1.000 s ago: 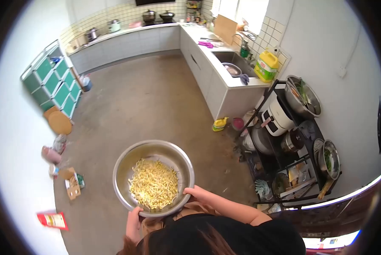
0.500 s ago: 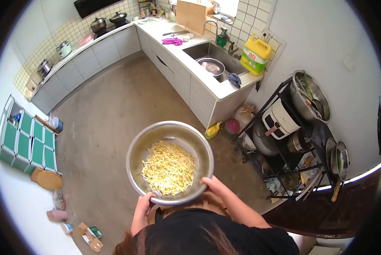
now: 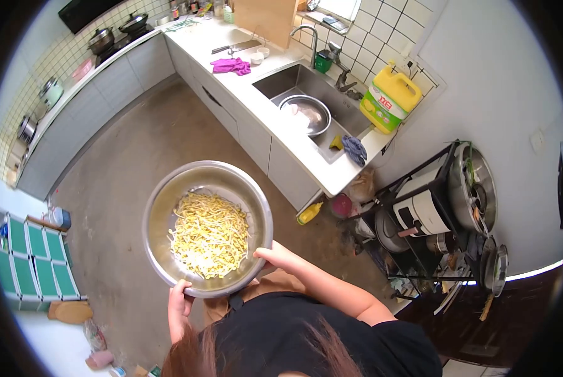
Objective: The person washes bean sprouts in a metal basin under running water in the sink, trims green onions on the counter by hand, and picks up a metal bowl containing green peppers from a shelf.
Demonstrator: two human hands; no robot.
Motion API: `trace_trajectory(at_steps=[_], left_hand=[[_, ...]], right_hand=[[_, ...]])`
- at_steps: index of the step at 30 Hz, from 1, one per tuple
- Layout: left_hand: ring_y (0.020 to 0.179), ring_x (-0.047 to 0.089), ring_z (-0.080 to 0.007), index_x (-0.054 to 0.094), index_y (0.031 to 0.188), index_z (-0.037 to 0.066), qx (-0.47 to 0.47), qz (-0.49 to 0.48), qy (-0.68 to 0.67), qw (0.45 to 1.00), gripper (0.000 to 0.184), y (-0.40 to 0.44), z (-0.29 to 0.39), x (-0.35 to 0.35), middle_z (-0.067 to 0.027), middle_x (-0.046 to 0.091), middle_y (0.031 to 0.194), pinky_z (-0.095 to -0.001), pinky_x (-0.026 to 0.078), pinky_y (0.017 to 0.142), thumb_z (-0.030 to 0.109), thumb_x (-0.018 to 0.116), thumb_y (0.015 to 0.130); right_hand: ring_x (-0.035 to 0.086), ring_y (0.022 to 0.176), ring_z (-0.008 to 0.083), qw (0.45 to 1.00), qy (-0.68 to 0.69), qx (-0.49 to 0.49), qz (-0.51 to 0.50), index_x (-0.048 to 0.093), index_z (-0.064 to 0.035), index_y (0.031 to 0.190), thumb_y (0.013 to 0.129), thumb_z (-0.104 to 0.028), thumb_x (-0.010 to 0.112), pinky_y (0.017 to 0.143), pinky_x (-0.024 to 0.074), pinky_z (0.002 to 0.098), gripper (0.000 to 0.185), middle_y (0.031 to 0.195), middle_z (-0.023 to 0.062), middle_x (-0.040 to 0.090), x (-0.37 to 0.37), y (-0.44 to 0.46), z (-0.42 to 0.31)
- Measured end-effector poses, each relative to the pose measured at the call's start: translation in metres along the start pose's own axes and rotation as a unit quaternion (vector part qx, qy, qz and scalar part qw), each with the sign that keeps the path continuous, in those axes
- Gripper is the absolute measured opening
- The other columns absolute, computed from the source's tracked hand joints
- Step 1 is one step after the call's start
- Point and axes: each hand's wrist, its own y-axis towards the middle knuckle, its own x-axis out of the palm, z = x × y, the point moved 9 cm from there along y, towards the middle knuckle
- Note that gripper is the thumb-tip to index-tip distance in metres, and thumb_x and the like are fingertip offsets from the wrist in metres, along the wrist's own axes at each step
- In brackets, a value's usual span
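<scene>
A wide stainless steel basin (image 3: 162, 242) is held level in front of my body. Inside it lies a heap of yellow-headed bean sprouts (image 3: 210, 232). My left hand (image 3: 180, 298) grips the near rim, thumb over the edge. On the right side of the rim, my right hand (image 3: 272, 254) is closed on the basin with its thumb on top. The other fingers of both hands are mostly hidden below the basin.
Ahead stands a counter with a sink (image 3: 287, 81) holding a metal bowl (image 3: 322, 116). A yellow jug (image 3: 391, 97), a blue-grey cloth (image 3: 355, 151) and a purple cloth (image 3: 231, 66) lie around it. A loaded black rack (image 3: 448, 242) stands right; green drawers (image 3: 33, 257) stand left.
The view has shifted closer to the sink and counter. Both hands still hold the basin of bean sprouts, which now appears further left and slightly higher in view.
</scene>
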Motion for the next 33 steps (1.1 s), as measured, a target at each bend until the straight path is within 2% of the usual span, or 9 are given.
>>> trace_trajectory(at_steps=[10,16,19,21,22,27,30,31,33], left_hand=[[0.077,0.064,-0.0207,0.050,0.118,-0.004,-0.107,-0.203,0.207,0.951,0.045,0.251,0.132,0.212,-0.0104,0.064,0.090,-0.0354,0.055,0.072,0.009,0.055,0.075],[0.071,0.061,-0.0165,0.059,0.099,-0.006,-0.126,-0.265,0.241,0.925,0.028,0.328,0.144,0.353,-0.0089,0.064,0.084,-0.0296,0.052,0.066,0.009,0.055,0.074],[0.072,0.061,-0.0181,0.057,0.103,-0.007,-0.134,-0.276,0.300,0.903,0.032,0.366,0.134,0.397,-0.0094,0.063,0.084,-0.0313,0.052,0.066,0.008,0.053,0.074],[0.070,0.061,-0.0176,0.058,0.101,-0.006,-0.128,-0.278,0.332,0.892,0.030,0.386,0.131,0.431,-0.0087,0.063,0.082,-0.0308,0.052,0.065,0.008,0.053,0.074],[0.067,0.060,-0.0161,0.059,0.097,-0.004,-0.116,-0.283,0.348,0.886,0.027,0.395,0.125,0.446,-0.0072,0.062,0.078,-0.0293,0.051,0.062,0.009,0.053,0.074],[0.058,0.054,-0.0140,0.060,0.095,-0.002,-0.140,-0.229,0.369,0.890,0.026,0.425,0.125,0.492,-0.0035,0.059,0.072,-0.0265,0.048,0.056,0.012,0.055,0.073],[0.056,0.053,-0.0132,0.060,0.095,-0.002,-0.160,-0.227,0.388,0.879,0.027,0.438,0.120,0.501,-0.0025,0.057,0.069,-0.0259,0.046,0.052,0.013,0.055,0.073],[0.055,0.052,-0.0125,0.060,0.094,-0.001,-0.162,-0.223,0.375,0.885,0.025,0.443,0.119,0.505,-0.0025,0.057,0.069,-0.0257,0.044,0.051,0.013,0.055,0.074],[0.055,0.051,-0.0112,0.060,0.091,-0.001,-0.166,-0.214,0.352,0.896,0.022,0.451,0.115,0.505,-0.0026,0.057,0.069,-0.0251,0.040,0.049,0.012,0.055,0.075]], right_hand=[[0.065,0.094,0.0267,0.966,0.173,-0.024,0.191,0.049,0.0028,0.123,0.086,-0.025,0.056,0.083,0.0554,0.0403,0.047,0.106,0.0161,0.063,-0.113,0.097,-0.101],[0.066,0.093,0.0286,0.927,0.240,-0.027,0.287,0.050,0.0041,0.122,0.091,-0.040,0.054,0.083,0.0555,0.0412,0.053,0.108,0.0171,0.064,-0.197,0.110,-0.132],[0.066,0.093,0.0262,0.914,0.150,-0.012,0.378,0.044,0.0034,0.131,0.092,-0.042,0.054,0.077,0.0545,0.0352,0.060,0.108,0.0193,0.063,-0.271,0.101,-0.152],[0.066,0.089,0.0218,0.841,0.034,-0.089,0.532,0.035,0.0056,0.138,0.089,-0.044,0.059,0.080,0.0517,0.0317,0.074,0.100,0.0188,0.066,-0.340,0.087,-0.176],[0.065,0.088,0.0202,0.787,-0.125,-0.114,0.594,0.037,0.0064,0.137,0.089,-0.038,0.063,0.081,0.0498,0.0298,0.070,0.098,0.0168,0.066,-0.371,0.075,-0.212],[0.064,0.094,0.0253,0.734,-0.144,-0.252,0.615,0.047,-0.0006,0.131,0.084,-0.035,0.069,0.083,0.0504,0.0342,0.063,0.111,0.0210,0.061,-0.477,0.106,-0.346],[0.059,0.106,0.0301,0.720,-0.183,-0.263,0.615,0.044,0.0016,0.133,0.079,-0.045,0.071,0.090,0.0475,0.0378,0.077,0.118,0.0242,0.058,-0.521,0.149,-0.429],[0.061,0.100,0.0266,0.693,-0.186,-0.273,0.640,0.049,0.0023,0.129,0.075,-0.047,0.074,0.086,0.0485,0.0360,0.077,0.113,0.0205,0.061,-0.530,0.159,-0.453],[0.062,0.091,0.0230,0.739,-0.206,-0.244,0.593,0.056,0.0017,0.121,0.074,-0.045,0.074,0.081,0.0489,0.0337,0.069,0.103,0.0163,0.065,-0.547,0.190,-0.491]])
